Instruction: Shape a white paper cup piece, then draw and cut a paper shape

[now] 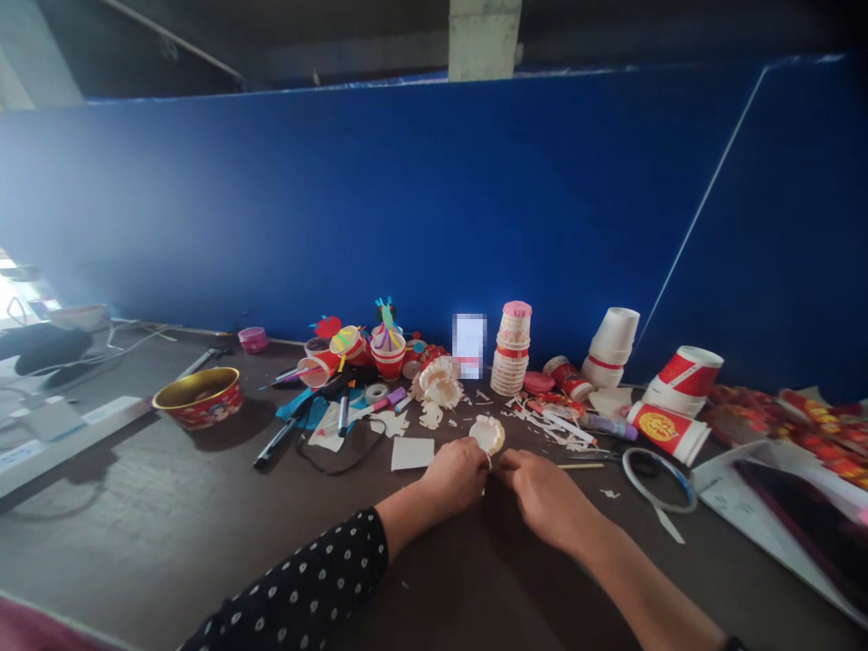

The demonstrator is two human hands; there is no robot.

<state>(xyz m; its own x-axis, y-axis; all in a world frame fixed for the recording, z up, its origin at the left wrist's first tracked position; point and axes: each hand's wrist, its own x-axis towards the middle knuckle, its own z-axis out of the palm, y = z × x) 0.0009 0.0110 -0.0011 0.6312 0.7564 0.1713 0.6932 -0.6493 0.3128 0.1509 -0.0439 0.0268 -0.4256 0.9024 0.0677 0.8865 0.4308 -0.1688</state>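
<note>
Pinching scalloped paper disc (487,435), face tilted upward

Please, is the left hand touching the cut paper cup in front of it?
Touching. The head view shows the left hand with its fingertips against the lower edge of the cut paper cup.

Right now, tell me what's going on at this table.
A person's bare left hand and right hand meet over a dark table, holding the lower edge of a frilled cut-paper piece. Paper scraps, stacked paper cups and a red-and-gold bowl lie beyond them.
</note>
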